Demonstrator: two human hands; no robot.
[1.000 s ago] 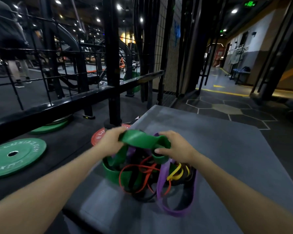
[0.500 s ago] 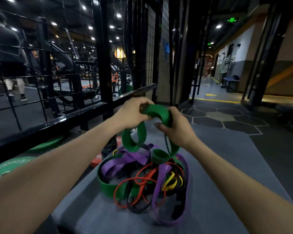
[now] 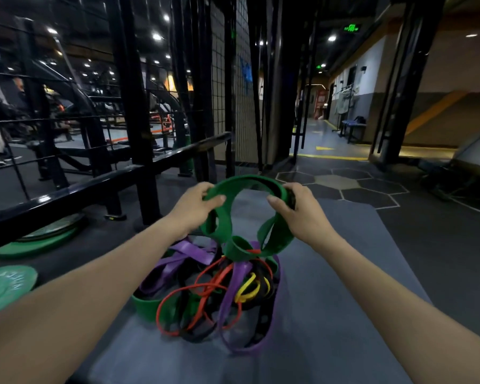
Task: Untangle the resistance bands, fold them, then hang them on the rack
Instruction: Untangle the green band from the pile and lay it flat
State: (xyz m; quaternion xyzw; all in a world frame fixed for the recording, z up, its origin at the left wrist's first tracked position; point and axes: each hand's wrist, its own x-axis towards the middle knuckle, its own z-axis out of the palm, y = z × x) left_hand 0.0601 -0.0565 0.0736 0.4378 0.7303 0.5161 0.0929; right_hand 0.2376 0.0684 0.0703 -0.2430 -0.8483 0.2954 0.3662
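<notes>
Now my left hand (image 3: 197, 202) and right hand (image 3: 297, 206) each clutch the wide green band (image 3: 247, 182), arched between them. Its lower loops stay knotted into the pile of bands (image 3: 214, 289).

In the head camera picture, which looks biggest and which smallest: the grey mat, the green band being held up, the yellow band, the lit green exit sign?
1. Grey mat
2. Green band
3. Yellow band
4. Exit sign

The sign hangs far from the camera, so its last place shows only how it looks here, not its true size.
</notes>
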